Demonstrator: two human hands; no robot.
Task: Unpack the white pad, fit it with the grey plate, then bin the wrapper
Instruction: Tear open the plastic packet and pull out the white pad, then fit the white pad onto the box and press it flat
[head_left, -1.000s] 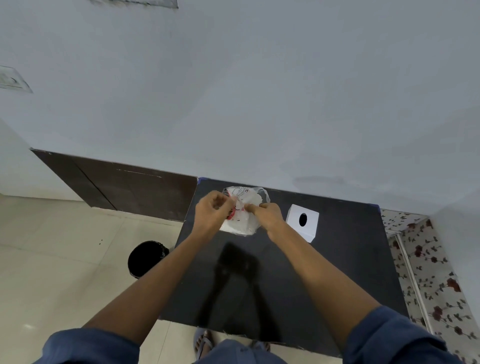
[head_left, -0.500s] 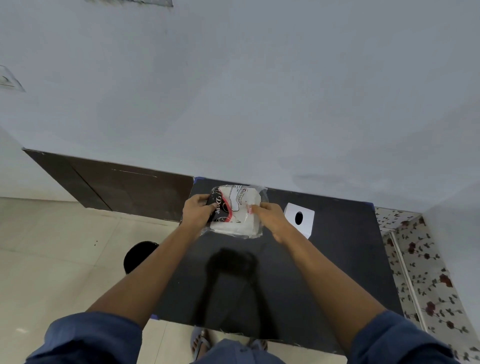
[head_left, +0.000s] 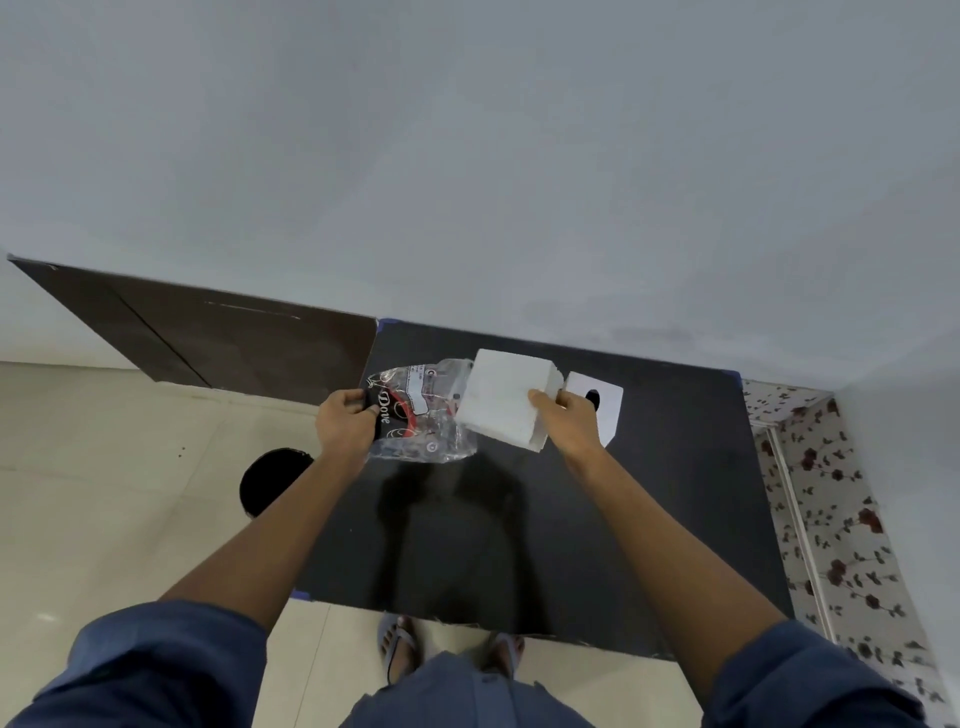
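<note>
My right hand (head_left: 569, 423) grips the white pad (head_left: 501, 402), a thick square block, held above the far part of the black table (head_left: 649, 493). Almost all of the pad is outside the clear printed wrapper (head_left: 421, 415). My left hand (head_left: 345, 423) pinches the wrapper's left end, which hangs slack and crumpled. Just behind my right hand a pale square plate with a dark oval hole (head_left: 597, 400) lies on the table, partly hidden by my fingers.
A round black bin (head_left: 272, 480) stands on the tiled floor left of the table, partly behind my left forearm. A wall runs along the table's far edge. A flower-patterned surface (head_left: 831, 493) borders the right side. My sandalled feet (head_left: 400, 644) show below the near edge.
The pad has come out of the wrapper: my right hand drew it to the right while my left hand kept hold of the wrapper's left end. Before, both hands held the wrapped pad.
</note>
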